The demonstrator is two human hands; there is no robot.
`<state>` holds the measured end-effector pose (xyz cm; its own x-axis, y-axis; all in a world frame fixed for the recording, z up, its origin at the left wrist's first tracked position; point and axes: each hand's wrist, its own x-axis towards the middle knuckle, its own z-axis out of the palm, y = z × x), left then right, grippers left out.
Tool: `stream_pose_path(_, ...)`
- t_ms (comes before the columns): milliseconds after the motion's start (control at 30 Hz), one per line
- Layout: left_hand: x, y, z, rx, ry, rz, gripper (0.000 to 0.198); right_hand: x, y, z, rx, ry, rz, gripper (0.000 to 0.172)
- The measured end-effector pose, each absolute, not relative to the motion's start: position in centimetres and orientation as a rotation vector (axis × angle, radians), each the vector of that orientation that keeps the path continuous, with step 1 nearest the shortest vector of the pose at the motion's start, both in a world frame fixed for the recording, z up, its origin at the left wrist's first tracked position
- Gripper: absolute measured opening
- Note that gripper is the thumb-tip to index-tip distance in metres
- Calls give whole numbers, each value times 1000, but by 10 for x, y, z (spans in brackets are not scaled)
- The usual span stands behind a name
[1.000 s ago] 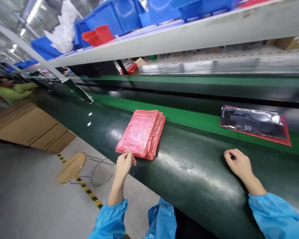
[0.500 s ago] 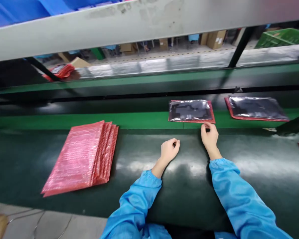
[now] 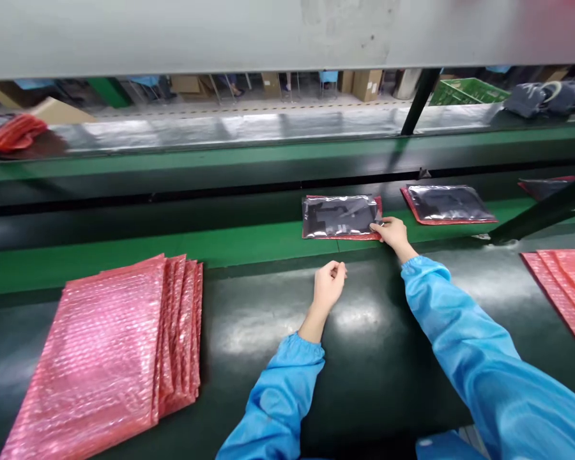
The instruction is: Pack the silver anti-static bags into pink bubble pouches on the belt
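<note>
My right hand (image 3: 393, 234) reaches out to the green belt and pinches the near right corner of a dark shiny packet on a red backing (image 3: 340, 216). My left hand (image 3: 328, 285) rests on the dark table edge, fingers curled, with nothing visible in it. A stack of pink bubble bags (image 3: 110, 351) lies to the left on the dark surface. Both arms wear blue sleeves.
A second dark packet (image 3: 445, 204) lies on the belt to the right, a third (image 3: 546, 187) farther right. More pink bags (image 3: 565, 287) sit at the right edge. A grey shelf beam (image 3: 268, 32) runs overhead. A black strut (image 3: 536, 220) slants across the right.
The view swung right from the stool and floor to the belt. My right hand went from the table edge to the dark packet's corner. My left hand left the pink stack and curled.
</note>
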<state>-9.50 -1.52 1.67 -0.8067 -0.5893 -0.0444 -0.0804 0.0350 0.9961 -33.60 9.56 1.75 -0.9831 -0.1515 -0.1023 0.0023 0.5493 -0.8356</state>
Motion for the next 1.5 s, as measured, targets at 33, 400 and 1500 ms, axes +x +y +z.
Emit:
stream_pose_path(33, -95, -15, 17, 674, -1927, -1840, 37, -331, 92, 21, -136, 2582, -1423, 38)
stream_pose_path(400, -105, -30, 17, 822, -1557, -2161, 50, -194, 80, 42, -309, 2040, -1891, 53)
stream_pose_path(1500, -88, -39, 16, 889, -1180, -2175, 27, -156, 134, 22, 39, 1703, -2170, 66)
